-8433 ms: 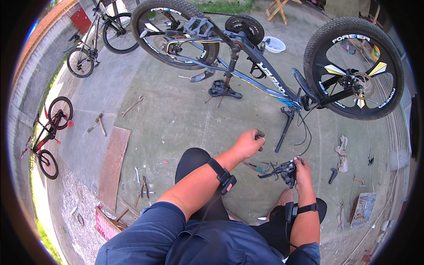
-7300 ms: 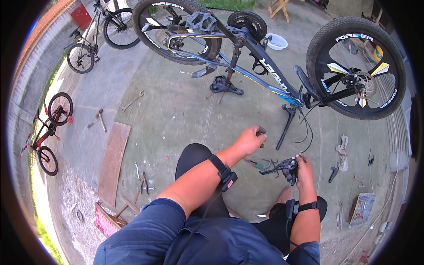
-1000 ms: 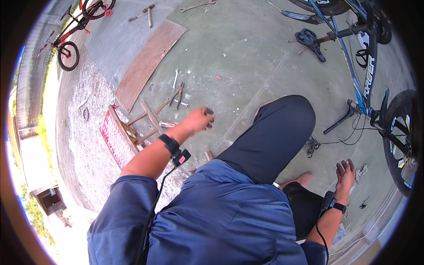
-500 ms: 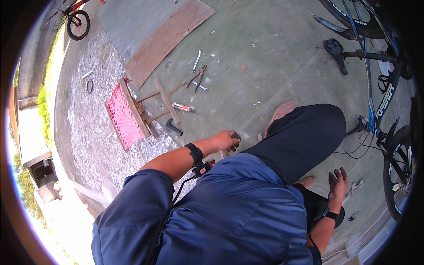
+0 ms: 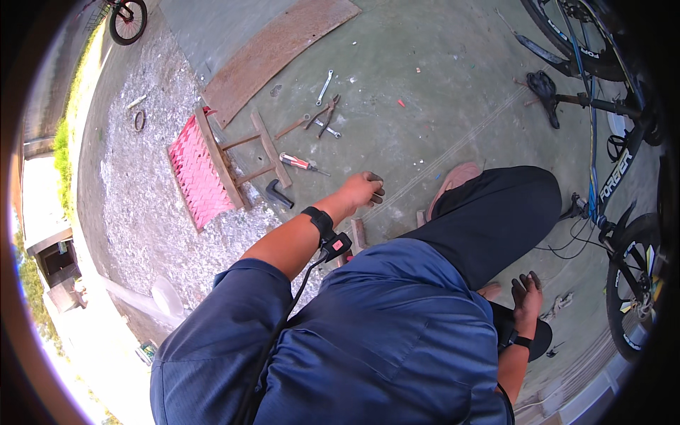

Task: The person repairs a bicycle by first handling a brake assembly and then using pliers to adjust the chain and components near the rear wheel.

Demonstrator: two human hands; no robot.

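My left hand [image 5: 363, 190] hangs over the concrete floor with its fingers loosely bent and apart, holding nothing. Closest to it are a screwdriver [image 5: 298, 162] with a red and white handle and a black bent tube [image 5: 279, 194], both untouched on the floor. Beyond these, pliers [image 5: 328, 115] lie across a spanner [image 5: 322, 126], and a second spanner [image 5: 324, 88] rests farther off. My right hand [image 5: 526, 297] is raised beside my right leg, empty, with fingers spread. The fingertips of both hands look dark with dirt.
A low wooden stool with a pink woven seat [image 5: 202, 173] lies on its side at the left. Behind it is a brown board [image 5: 276, 57]. Along the right, a bicycle [image 5: 615, 177] rests upside down, its saddle [image 5: 543, 98] on the floor. Another bicycle's wheel [image 5: 128, 21] shows far left.
My left hand has swung slightly away from my body toward the screwdriver's tip. My right hand has shifted a little to the left. The view has tilted slightly; the tools stay put.
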